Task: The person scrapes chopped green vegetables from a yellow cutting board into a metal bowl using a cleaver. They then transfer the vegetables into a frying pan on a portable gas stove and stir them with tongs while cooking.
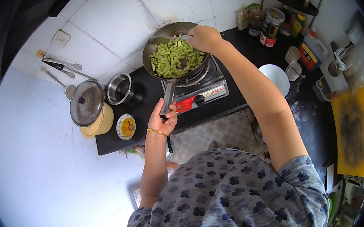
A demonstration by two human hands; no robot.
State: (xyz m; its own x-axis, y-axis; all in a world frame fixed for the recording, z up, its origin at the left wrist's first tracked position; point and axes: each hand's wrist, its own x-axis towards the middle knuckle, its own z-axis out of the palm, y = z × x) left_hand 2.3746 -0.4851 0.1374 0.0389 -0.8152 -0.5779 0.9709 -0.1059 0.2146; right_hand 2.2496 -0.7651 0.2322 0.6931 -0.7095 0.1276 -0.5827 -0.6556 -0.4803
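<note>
My left hand (162, 120) grips the long handle (169, 94) of a metal wok (149, 52). The wok is tilted above the burner of a tabletop gas stove (211, 91). Inside it lie many cut green vegetable pieces (174, 59), which look like green beans. Reaching across the wok's far right rim, my right hand (205, 39) is closed around the pale handle of a spatula (181, 37). The spatula's blade is against the wok's inner far left side, beyond the vegetables.
Left of the stove are a steel pot (119, 88), a bowl of yellow liquid (126, 127) and a lid (86, 102) propped by a cream container (105, 120). A white bowl (275, 78), sauce bottles (270, 28), a vinegar jug (312, 51) and a yellow cutting board (353, 131) are at right.
</note>
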